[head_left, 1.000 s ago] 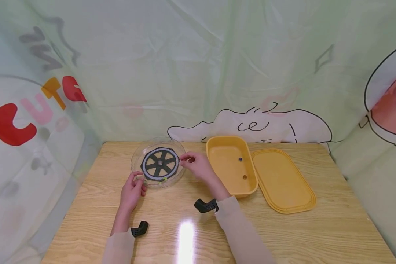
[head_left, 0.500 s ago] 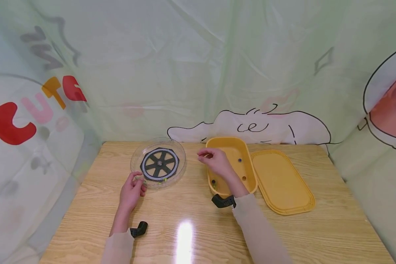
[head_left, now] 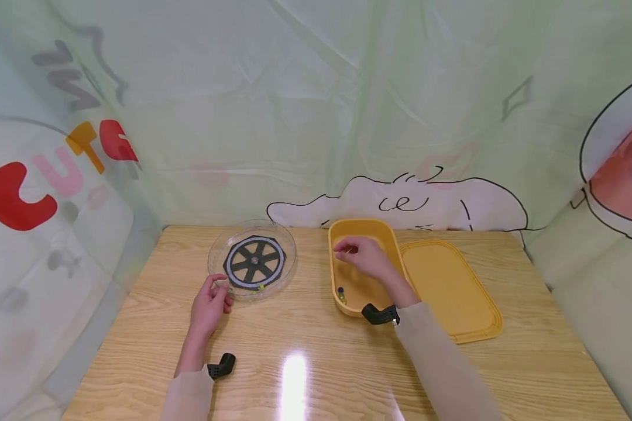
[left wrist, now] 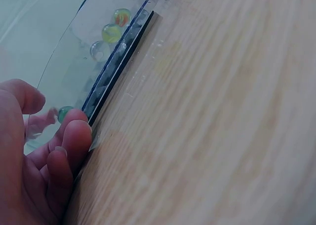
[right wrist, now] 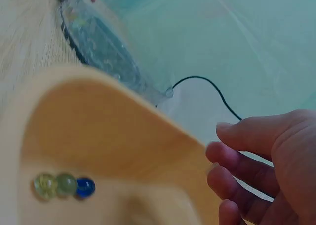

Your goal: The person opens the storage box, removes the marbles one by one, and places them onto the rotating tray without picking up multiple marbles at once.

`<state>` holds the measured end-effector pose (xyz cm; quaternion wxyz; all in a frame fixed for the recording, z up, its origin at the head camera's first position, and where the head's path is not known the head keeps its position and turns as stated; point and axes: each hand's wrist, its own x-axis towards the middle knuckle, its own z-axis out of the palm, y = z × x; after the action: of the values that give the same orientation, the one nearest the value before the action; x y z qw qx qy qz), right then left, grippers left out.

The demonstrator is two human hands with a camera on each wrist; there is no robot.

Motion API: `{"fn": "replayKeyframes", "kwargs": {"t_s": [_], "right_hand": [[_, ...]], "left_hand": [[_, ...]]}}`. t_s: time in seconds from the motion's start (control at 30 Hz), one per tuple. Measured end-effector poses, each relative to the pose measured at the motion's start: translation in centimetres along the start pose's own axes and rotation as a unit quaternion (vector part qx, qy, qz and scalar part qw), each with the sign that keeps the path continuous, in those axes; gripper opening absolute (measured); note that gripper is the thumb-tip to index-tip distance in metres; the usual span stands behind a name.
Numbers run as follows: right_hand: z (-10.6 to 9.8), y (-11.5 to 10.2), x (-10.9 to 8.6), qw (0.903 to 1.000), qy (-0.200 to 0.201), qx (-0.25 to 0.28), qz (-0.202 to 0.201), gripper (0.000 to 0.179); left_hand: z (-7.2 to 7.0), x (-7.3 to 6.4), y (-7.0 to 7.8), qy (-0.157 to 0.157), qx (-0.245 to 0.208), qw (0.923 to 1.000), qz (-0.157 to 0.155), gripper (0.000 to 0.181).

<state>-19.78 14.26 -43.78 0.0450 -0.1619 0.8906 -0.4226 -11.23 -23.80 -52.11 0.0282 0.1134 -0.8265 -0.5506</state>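
Note:
My left hand (head_left: 209, 307) grips the near-left rim of a round clear plastic dish (head_left: 289, 275) with a black and grey spoked wheel pattern inside. In the left wrist view, a green marble (left wrist: 65, 114) shows close to the fingertips, and several others, including a yellow marble (left wrist: 111, 33), lie farther along the dish wall. Over the yellow bin (head_left: 360, 228) hovers my right hand (head_left: 366, 257), its fingers loosely bent, with nothing visible between thumb and fingertips. A blue marble (right wrist: 86, 187), a green marble (right wrist: 65, 184) and a yellow-green marble (right wrist: 44, 185) sit together inside the bin.
A flat yellow lid (head_left: 463, 286) lies on the wooden table (head_left: 274, 351), right of the bin and partly under the right sleeve in the head view. A printed cloth curtain (head_left: 242, 117) stands behind and beside the table.
My right hand has left the dish's right side and moved right, over the bin, covering marbles seen there earlier. My left hand has stayed at the rim.

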Motion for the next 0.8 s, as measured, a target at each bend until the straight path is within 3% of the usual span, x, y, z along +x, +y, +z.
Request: {"fn": "replayKeyframes", "kwargs": {"t_s": [0.17,0.3,0.5,0.8], "right_hand": [[-0.9,0.3,0.1,0.9991,-0.041,-0.004,-0.013,0.011],[-1.4,0.7,0.4,0.994,-0.108,0.011,-0.015,0.01],[-1.7,1.6,1.1,0.9752,-0.219,0.028,-0.013,0.012],[-1.9,1.6,1.8,0.944,-0.328,0.029,-0.013,0.015]], "left_hand": [[-0.1,0.0,0.1,0.001,-0.002,1.0,-0.003,0.024],[-0.1,-0.1,0.2,0.0,0.0,1.0,-0.008,0.024],[-0.1,-0.2,0.4,0.002,0.002,1.0,-0.003,0.024],[-0.1,-0.1,0.3,0.001,0.005,1.0,-0.006,0.024]]}}
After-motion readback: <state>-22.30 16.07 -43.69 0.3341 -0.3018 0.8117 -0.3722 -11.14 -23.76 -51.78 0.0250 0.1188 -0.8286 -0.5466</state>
